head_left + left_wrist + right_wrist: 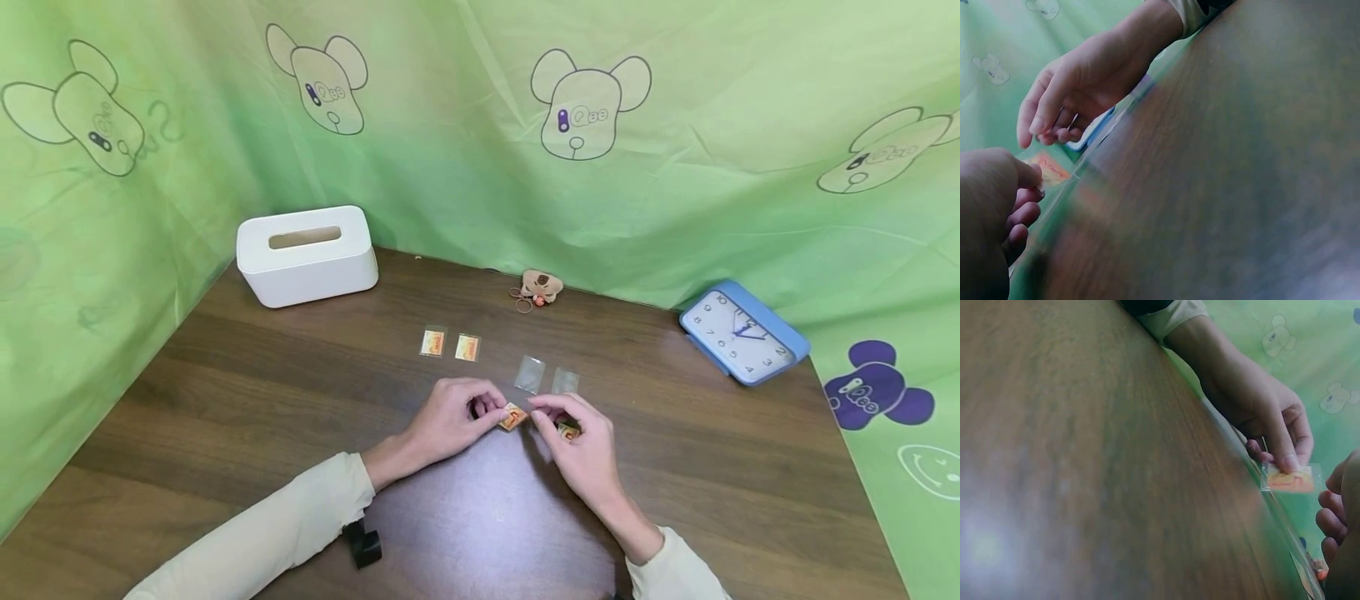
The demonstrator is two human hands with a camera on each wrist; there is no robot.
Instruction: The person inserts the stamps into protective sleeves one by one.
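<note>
My left hand (457, 417) pinches a small orange-and-yellow picture card in a clear sleeve (1291, 480) between thumb and forefinger. In the head view the card (513, 416) sits tilted between the two hands. My right hand (581, 437) is just to the right, its bent thumb and forefinger close to the card but apart from it in the left wrist view. Part of another printed card (568, 432) shows through the gap in the right hand; whether it is held or lies below, I cannot tell. Two empty clear sleeves (529, 374) lie beyond the hands.
Two sleeved cards (432, 342) lie side by side, farther off and leftward. A white tissue box (309, 267) stands at the back left. Near the curtain lies a brown plush keychain (542, 284). At the right sits a blue-framed clock (742, 333). The wooden table (262, 400) meets green curtains.
</note>
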